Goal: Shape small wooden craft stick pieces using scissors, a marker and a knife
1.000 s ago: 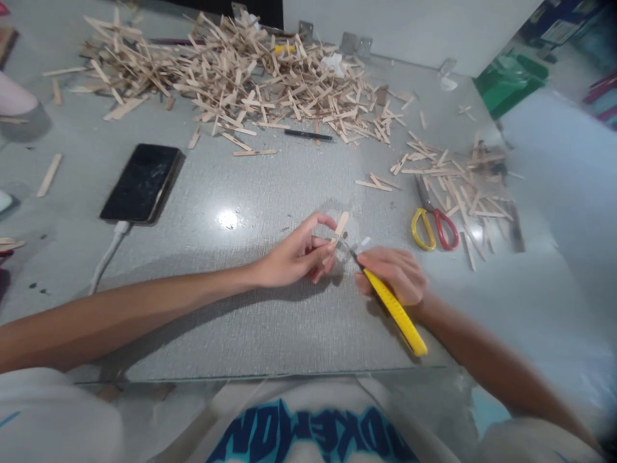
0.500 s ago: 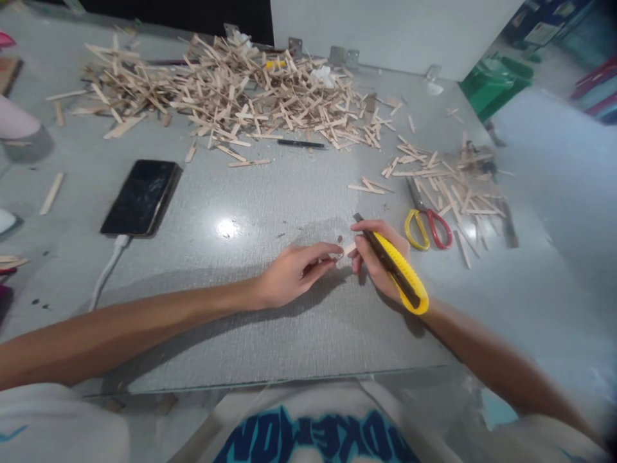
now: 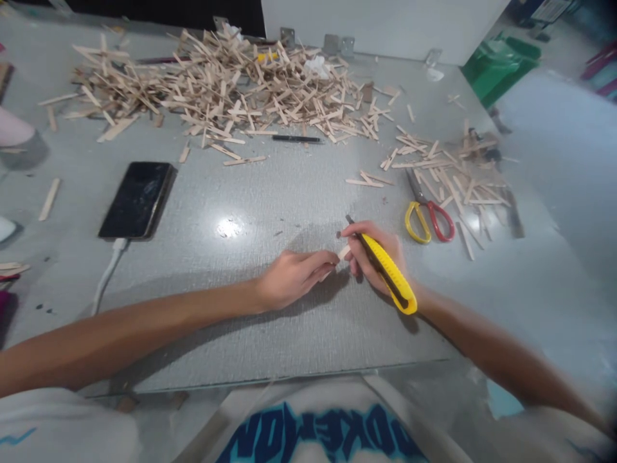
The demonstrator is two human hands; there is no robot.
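Observation:
Between my two hands is a short, pale wooden stick. The fingertips of my left hand are pinched on its near end, and part of it is hidden by them. My right hand is wrapped round a yellow and black utility knife, its blade end pointing up and away to the left. Some fingers of that hand also touch or lie close against the stick's other end. To the right of my right hand lie scissors with one yellow and one red handle.
A large heap of wooden sticks covers the back of the table, with a black pen before it. A smaller stick pile lies at the right. A phone on a white cable rests at the left.
My left fingers have closed in on the stick, which earlier showed a gap between thumb and finger. The knife in my right hand has shifted slightly left. The view has moved a little.

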